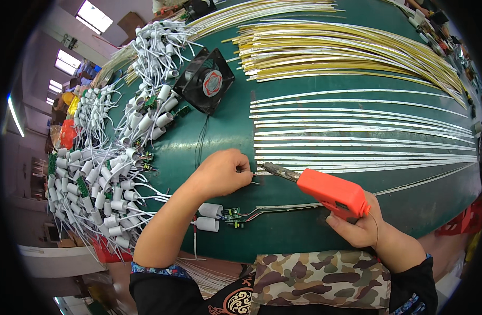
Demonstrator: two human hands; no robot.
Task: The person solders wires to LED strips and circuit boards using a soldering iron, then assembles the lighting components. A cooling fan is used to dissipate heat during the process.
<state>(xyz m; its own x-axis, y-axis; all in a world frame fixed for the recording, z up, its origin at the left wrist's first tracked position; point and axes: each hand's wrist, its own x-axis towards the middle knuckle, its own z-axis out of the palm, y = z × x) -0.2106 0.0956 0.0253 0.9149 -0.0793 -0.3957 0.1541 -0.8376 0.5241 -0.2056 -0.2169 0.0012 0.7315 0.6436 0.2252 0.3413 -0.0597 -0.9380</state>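
Note:
My right hand (356, 228) is wrapped round the handle of a red soldering gun (330, 190). The gun's dark metal nose (282, 171) points left, its tip by the left end of the nearest white LED strips (314, 170) in the row. Just left of that end, my left hand (225, 170) is closed in a pinch, with a thin wire showing at its fingertips. Nearer to me lie two white lamp sockets (207, 224) with small green circuit boards (233, 217). Wires run from these boards to a long, separate LED strip (290, 207).
A black fan (205, 81) stands beyond my left hand. Heaps of white lamp sockets with cables (96, 194) cover the left side of the green table (220, 247). A thick pile of yellow-and-white strips (335, 50) lies at the back. A red crate (464, 218) stands at the right.

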